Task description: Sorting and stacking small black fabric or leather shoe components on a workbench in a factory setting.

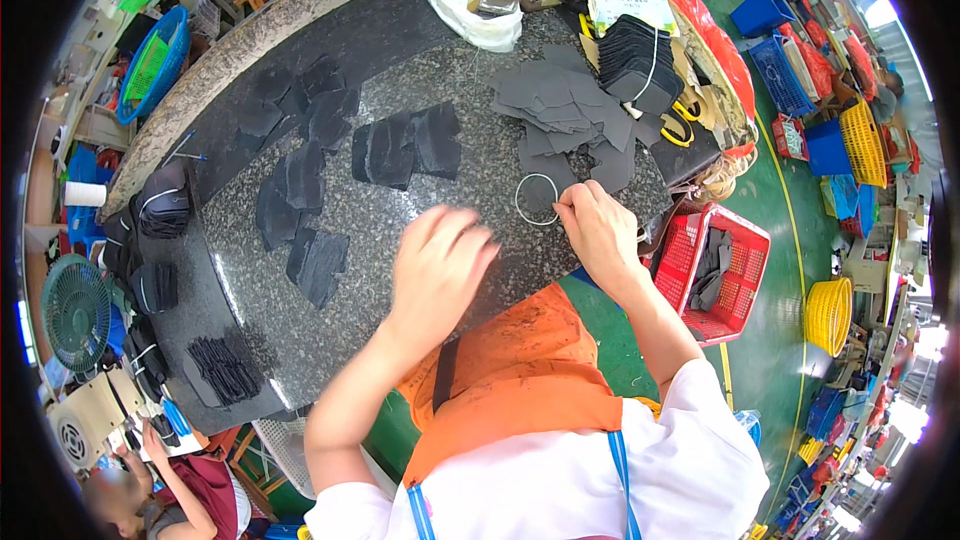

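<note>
A thin white elastic band (518, 202) forms a loop over the dark speckled stone tabletop (390, 230). At the loop's right side, my right hand (600, 235) pinches it between the fingertips. My left hand (440, 265) hovers left of it, slightly smeared by motion, its fingers loosely bent and apart with nothing seen in them. Beyond my right hand lies a spread pile of flat dark grey pieces (560, 100). Past my left hand are small stacks of black pieces (408, 145) and more loose black pieces (300, 175).
At the right edge stand a banded black stack (640, 60) and yellow-handled scissors (680, 124). A red basket (740, 285) holding dark pieces is beside my right arm. Banded black bundles (165, 202) line the left edge, near a green fan (76, 312). Another person (180, 490) works at lower left.
</note>
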A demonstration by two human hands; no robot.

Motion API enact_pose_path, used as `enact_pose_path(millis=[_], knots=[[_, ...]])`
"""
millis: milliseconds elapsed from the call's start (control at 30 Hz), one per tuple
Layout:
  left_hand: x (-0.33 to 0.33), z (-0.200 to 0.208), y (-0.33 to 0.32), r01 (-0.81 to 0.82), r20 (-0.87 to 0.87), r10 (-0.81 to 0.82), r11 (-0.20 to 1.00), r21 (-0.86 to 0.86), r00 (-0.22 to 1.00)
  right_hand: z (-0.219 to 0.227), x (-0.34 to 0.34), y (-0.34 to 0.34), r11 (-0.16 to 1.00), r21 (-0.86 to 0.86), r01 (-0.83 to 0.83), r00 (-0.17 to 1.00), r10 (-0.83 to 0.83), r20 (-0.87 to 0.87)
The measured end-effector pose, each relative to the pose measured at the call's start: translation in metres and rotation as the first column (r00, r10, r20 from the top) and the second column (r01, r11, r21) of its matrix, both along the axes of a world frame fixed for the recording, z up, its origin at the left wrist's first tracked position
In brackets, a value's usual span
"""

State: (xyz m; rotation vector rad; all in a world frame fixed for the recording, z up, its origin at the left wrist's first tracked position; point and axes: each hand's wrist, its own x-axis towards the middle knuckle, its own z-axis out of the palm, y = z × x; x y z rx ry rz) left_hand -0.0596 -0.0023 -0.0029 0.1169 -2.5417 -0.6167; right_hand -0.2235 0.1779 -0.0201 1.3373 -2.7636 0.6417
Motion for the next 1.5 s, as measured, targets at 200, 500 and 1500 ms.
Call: enact_pose_path(millis=[200, 500, 1500], knots=[[-0.124, -0.017, -0.005, -0.179, 0.272, 0.176, 0.984, -0.015, 0.946, 0.000, 0.006, 0.002, 1.000, -0.024, -0.016, 0.996, 0.014, -0.093], [-0.078, -0.017, -0.015, -0.181, 0.056, 0.173, 0.958, 0.220, 0.983, 0.021, -0.033, 0.023, 0.981, 0.061, 0.185, 0.972, -0.173, -0.161], [0.005, 0.006, -0.017, 0.119, -0.117, 0.025, -0.231, 0.966, 0.993, 0.043, 0.007, -0.071, 0.760, -0.557, -0.336, 0.766, 0.564, 0.308]])
